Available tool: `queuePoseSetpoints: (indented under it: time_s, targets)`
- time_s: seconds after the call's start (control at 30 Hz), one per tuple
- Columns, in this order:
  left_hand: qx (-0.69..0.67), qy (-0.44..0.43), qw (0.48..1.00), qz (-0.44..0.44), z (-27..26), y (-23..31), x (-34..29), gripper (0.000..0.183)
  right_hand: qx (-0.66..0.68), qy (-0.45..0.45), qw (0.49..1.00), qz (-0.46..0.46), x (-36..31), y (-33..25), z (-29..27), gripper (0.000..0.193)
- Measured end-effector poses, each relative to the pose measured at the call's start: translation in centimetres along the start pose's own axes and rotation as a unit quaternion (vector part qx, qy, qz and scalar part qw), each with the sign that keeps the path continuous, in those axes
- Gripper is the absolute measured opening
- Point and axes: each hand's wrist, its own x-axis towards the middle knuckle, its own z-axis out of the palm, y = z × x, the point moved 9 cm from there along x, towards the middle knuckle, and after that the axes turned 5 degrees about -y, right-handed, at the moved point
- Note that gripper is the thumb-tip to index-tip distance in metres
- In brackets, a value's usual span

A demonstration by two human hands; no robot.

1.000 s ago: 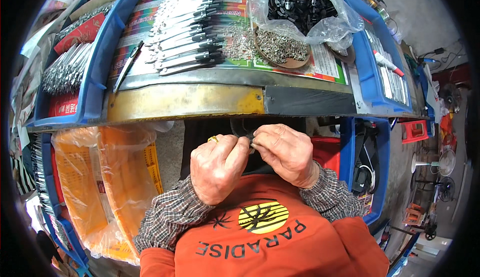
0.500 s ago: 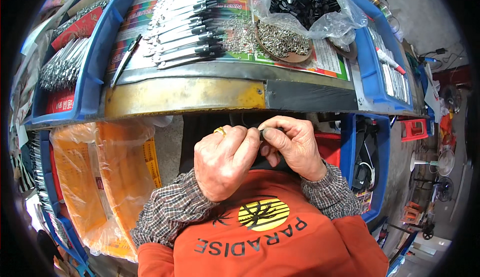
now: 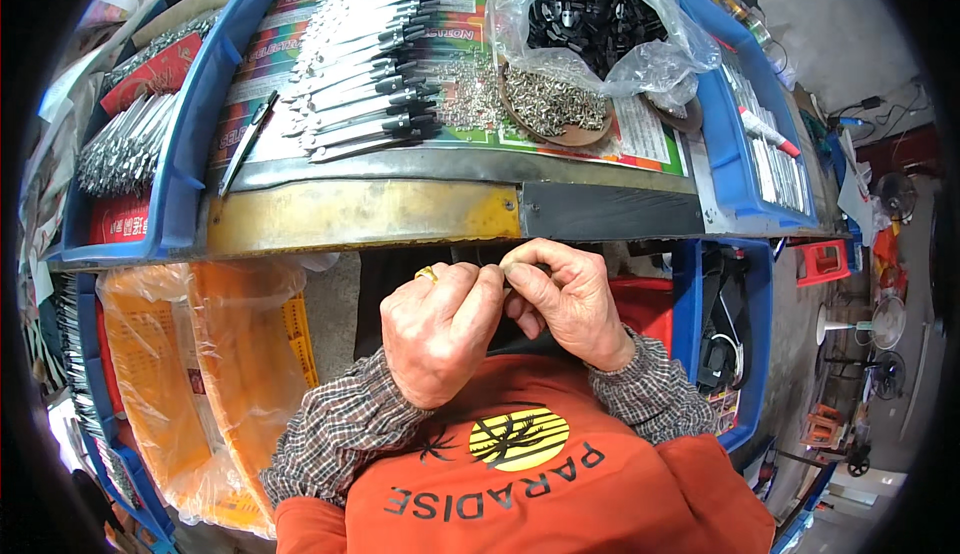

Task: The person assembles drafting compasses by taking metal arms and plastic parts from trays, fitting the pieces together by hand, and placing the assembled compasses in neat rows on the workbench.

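Note:
My left hand (image 3: 440,332) and my right hand (image 3: 572,304) meet just below the table's front edge, in front of my body. Each is closed in a pinch, thumb and fingertips together, and the fingertips touch or nearly touch. Whatever lies between them is too small and too covered to make out. Beyond the hands, on the table, lies a long row of slim silver pieces with black ends (image 3: 365,114). Right of that row, small metal parts (image 3: 550,99) are heaped on a brown round dish, with more scattered beside it. A clear plastic bag (image 3: 510,29) holds black clip-like parts (image 3: 590,29).
Blue trays (image 3: 185,154) (image 3: 735,144) of slim metal pieces stand at both table ends. One thin black-and-silver piece (image 3: 248,144) lies alone near the left tray. Below left is an orange crate (image 3: 245,339) lined with plastic; below right, a blue bin (image 3: 765,344) with black items.
The view has shifted slightly. Both hands stay pinched together at nearly the same place, and the small dark piece seen between the fingertips earlier is now hidden.

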Motion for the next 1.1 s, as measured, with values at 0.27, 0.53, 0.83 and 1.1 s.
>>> queuePoseSetpoints:
  time_s: [0.27,0.53,0.83,1.1]
  targets:
    - [-0.046,-0.037,0.997,-0.056,-0.8,-1.5,0.9,0.026,-0.472,0.131,0.828,-0.272,1.6,-8.9,-4.2,0.012]
    - [-0.034,-0.03,0.996,-0.082,-1.2,-2.8,0.5,0.022,-0.592,0.177,0.724,-0.307,4.1,-9.1,-5.5,0.025]
    - [-0.041,-0.031,0.996,-0.08,-0.6,-3.1,0.1,0.024,-0.594,0.168,0.729,-0.296,4.6,-9.2,-5.3,0.016]
    - [-0.066,-0.065,0.99,-0.102,-0.5,-2.6,0.1,0.022,-0.584,0.113,0.767,-0.242,6.2,-9.6,-6.2,0.009]
